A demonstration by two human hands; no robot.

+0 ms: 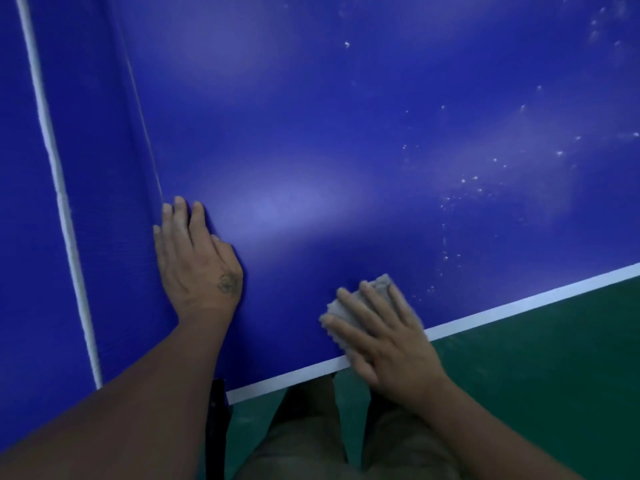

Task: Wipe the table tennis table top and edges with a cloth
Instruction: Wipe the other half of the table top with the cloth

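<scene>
The blue table tennis table top (311,140) fills most of the view, with a white line (519,301) along its near edge. My right hand (377,327) lies flat with straight fingers on a small grey cloth (382,284) and presses it onto the top just inside that line. Most of the cloth is hidden under the hand. My left hand (197,261) rests flat on the top, fingers straight, beside a thin seam that runs away from me. White specks of dust (464,188) dot the surface to the right.
A second white line (55,174) runs lengthwise at the far left of the blue surface. Green floor (536,375) lies below the near edge at the right. My legs in brown trousers (311,438) stand against the edge, next to a black table leg (216,427).
</scene>
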